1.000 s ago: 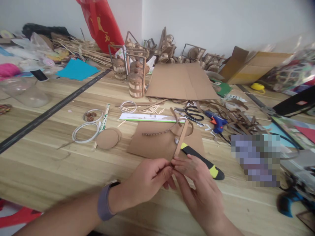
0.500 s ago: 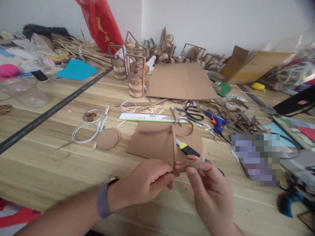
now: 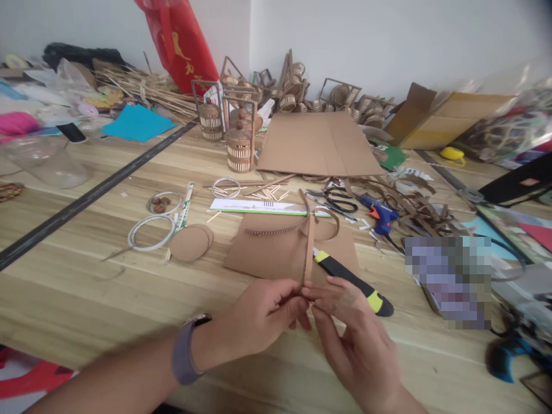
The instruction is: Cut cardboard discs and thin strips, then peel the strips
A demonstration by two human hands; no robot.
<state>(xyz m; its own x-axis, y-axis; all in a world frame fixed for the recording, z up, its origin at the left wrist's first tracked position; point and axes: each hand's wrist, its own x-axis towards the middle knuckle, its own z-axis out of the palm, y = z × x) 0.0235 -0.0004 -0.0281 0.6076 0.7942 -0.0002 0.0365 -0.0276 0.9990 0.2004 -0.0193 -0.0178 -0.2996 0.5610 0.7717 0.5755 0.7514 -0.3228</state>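
Pinched in my left hand (image 3: 263,316) is the near end of a brown corrugated cardboard strip (image 3: 309,247), which stretches away from me. My right hand (image 3: 357,339) meets it there, thumb and fingertips closed on the same end; the exact pinch point is partly hidden. Beneath the strip lies a flat cardboard piece (image 3: 263,259). A black and yellow utility knife (image 3: 345,277) rests just beyond my right hand. Another strip with its ridged edge showing (image 3: 273,231) and a curled strip (image 3: 334,227) lie on the cardboard.
Cardboard discs (image 3: 188,242) and tape rolls (image 3: 152,233) are at left. Scissors (image 3: 340,201), a blue glue gun (image 3: 382,215) and tangled strips (image 3: 425,207) lie to the right. Small lidded baskets (image 3: 240,150) and a large cardboard sheet (image 3: 319,144) stand farther back.
My right hand has moved left to my left hand and closed at the strip's end. More of the utility knife shows now. My left hand has barely moved.
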